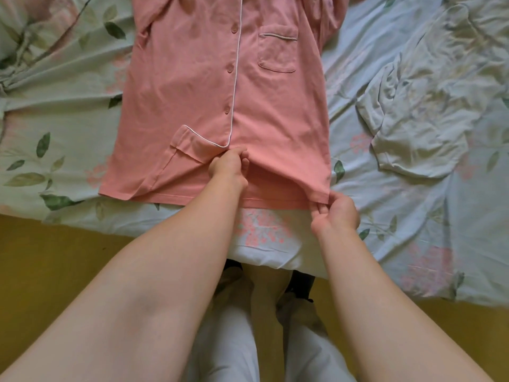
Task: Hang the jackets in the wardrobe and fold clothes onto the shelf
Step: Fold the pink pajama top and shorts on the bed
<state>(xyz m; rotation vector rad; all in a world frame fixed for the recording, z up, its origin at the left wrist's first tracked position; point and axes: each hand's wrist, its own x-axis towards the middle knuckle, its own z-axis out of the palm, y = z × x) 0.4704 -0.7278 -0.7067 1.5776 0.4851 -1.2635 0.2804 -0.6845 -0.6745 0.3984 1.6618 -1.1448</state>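
A pink button-up pyjama shirt (192,92) with white piping and two pockets lies flat on the bed, hem towards me. My left hand (230,166) pinches the front placket near the bottom, just above the hem. At the shirt's lower right corner my right hand (337,213) pinches the hem between thumb and fingers. The collar and sleeves run out of view at the top.
The bed (68,128) carries a pale floral sheet with green leaves. A crumpled pale garment (429,106) lies to the right of the shirt. The mattress edge runs across the lower view, with yellow floor (55,257) and my legs and feet below.
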